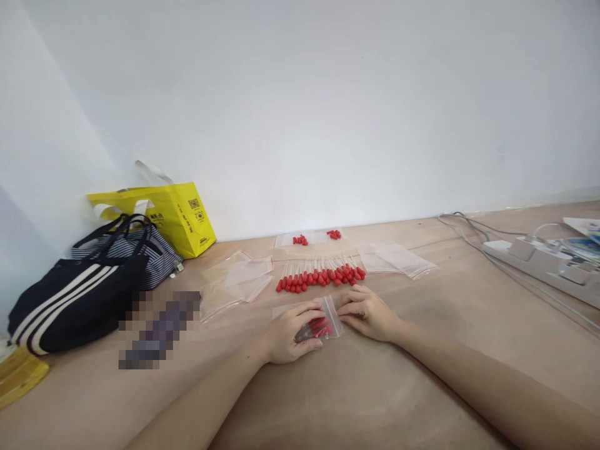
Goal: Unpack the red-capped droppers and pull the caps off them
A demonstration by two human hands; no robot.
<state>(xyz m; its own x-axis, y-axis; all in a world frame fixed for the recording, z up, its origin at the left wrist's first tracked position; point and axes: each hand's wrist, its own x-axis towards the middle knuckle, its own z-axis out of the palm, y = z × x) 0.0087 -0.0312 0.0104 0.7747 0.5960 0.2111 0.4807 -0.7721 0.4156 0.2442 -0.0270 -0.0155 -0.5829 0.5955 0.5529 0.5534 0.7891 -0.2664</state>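
A small clear zip bag [334,307] with red-tipped sticks inside lies on the table in front of me. My left hand [289,334] is curled over its left part, thumb below and fingers above, covering some of the contents. At the zip end on the right, my right hand [370,315] has bent fingers pinched together at the bag's edge. Just beyond both hands, a row of white sticks with red tips [319,276] lies fanned out, red ends toward me. Farther back, another clear bag [282,240] has two red-tipped clusters [300,240] on it or in it; I cannot tell which.
Flat clear bags [239,281] lie left of the sticks, and more bags [396,257] lie to the right. A yellow bag [187,219] and a black striped bag [79,306] stand at the left. A white power strip [548,262] with cables sits at the right.
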